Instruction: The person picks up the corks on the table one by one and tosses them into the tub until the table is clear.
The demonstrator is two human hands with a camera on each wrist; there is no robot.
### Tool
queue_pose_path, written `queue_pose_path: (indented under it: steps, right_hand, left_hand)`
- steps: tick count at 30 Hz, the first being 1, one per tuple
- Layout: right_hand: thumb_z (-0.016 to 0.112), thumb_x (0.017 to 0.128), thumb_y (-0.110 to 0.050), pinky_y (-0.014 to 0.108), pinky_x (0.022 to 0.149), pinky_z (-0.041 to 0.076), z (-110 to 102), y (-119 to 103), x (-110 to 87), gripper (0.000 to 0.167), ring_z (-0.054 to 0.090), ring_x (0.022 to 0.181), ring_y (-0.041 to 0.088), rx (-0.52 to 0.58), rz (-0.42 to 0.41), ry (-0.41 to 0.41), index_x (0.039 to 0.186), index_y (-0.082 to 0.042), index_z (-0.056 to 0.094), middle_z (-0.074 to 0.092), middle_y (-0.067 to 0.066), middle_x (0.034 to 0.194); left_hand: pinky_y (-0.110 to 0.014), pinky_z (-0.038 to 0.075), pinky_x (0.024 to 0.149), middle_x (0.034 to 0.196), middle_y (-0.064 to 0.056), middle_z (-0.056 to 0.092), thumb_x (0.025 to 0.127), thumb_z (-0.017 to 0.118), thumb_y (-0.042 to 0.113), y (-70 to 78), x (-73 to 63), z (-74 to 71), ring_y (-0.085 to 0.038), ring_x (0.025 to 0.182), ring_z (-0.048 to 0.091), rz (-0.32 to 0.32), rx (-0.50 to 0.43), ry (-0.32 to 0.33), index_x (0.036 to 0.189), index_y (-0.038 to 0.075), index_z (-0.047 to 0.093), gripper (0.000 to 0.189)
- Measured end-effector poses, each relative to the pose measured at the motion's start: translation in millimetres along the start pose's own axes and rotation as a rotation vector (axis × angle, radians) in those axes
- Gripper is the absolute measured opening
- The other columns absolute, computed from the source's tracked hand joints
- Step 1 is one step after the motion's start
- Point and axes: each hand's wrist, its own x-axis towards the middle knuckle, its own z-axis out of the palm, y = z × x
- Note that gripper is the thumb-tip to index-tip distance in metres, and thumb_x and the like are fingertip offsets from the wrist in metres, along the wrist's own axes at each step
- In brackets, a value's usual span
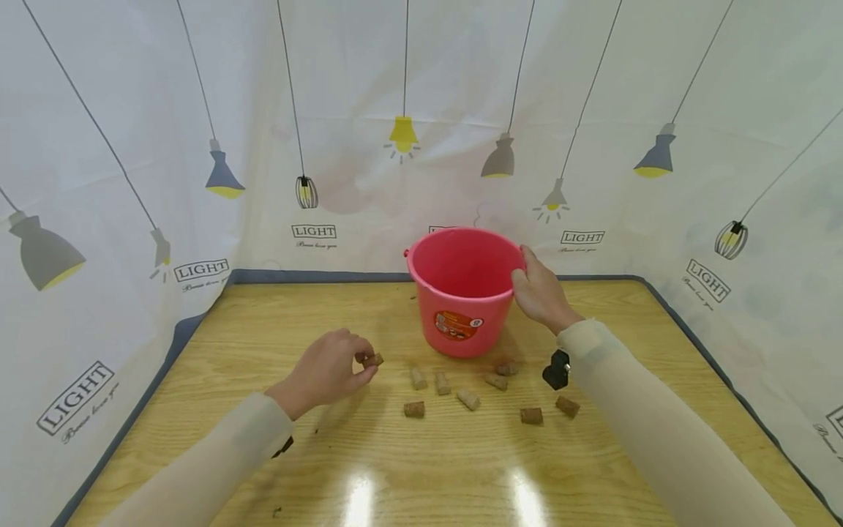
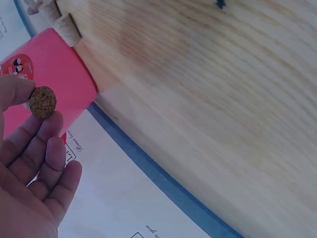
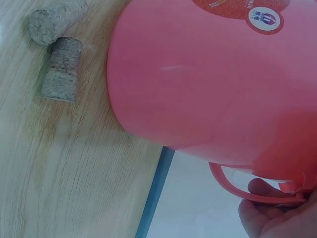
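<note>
My left hand (image 1: pixel 328 369) pinches a cork (image 1: pixel 373 360) between thumb and fingertips, just over the table left of the bucket. In the left wrist view the round end of that cork (image 2: pixel 43 102) faces the camera, and the other fingers are spread loosely. A pink plastic bucket (image 1: pixel 431 311) with a red label stands upright at the middle back. My right hand (image 1: pixel 541 293) grips its right side at the rim; the right wrist view has the fingers curled round the pink handle (image 3: pixel 230 188). The bottom inside the bucket is hidden.
Several corks lie scattered in front of the bucket, among them a brown cork (image 1: pixel 414 410), a pale cork (image 1: pixel 468 399) and another brown cork (image 1: pixel 567 407) at the right. The wooden table (image 1: pixel 263 468) is bordered by a white curtain (image 1: pixel 356 146) printed with lamps.
</note>
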Motion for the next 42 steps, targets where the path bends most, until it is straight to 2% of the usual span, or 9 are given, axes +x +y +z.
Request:
queue_pose_path:
  steps: [7,13,25,42]
  right_hand:
    - [0.025,0.107,-0.025,0.057,0.123,0.016,-1,1,-0.4,0.065,0.017,0.155,0.036,0.007,-0.006,-0.002,0.164,-0.002,0.005,0.016,0.015,0.17]
    - [0.025,0.107,-0.025,0.057,0.123,0.016,0,1,-0.3,0.065,0.017,0.155,0.036,0.008,-0.014,-0.003,0.164,-0.002,0.005,0.016,0.015,0.17]
    - [0.025,0.107,-0.024,0.057,0.123,0.018,1,1,0.6,0.065,0.019,0.154,0.037,-0.003,-0.022,0.005,0.164,-0.001,0.006,0.017,0.016,0.169]
    - [0.025,0.107,-0.025,0.057,0.123,0.017,1,2,1.0,0.065,0.018,0.155,0.036,-0.008,-0.011,0.006,0.164,-0.003,0.006,0.016,0.015,0.17]
  left_hand:
    - [-0.03,0.052,0.069,0.078,0.009,0.069,0.087,0.079,0.019,6.7,7.9,-3.8,-0.012,0.073,0.059,0.027,-0.021,0.022,0.083,0.018,0.074,0.007]
    - [-0.03,0.052,0.07,0.079,0.008,0.07,0.086,0.081,0.017,11.3,15.4,-7.6,-0.009,0.073,0.057,0.05,-0.024,0.057,0.083,0.016,0.075,0.007]
    - [-0.03,0.051,0.072,0.079,0.008,0.07,0.087,0.08,0.014,16.3,29.5,-11.5,-0.009,0.074,0.057,0.14,-0.034,0.173,0.084,0.016,0.074,0.007]
    - [-0.032,0.052,0.072,0.081,0.004,0.071,0.088,0.079,0.016,24.0,50.3,-23.3,-0.013,0.076,0.06,0.159,-0.035,0.232,0.087,0.013,0.074,0.006]
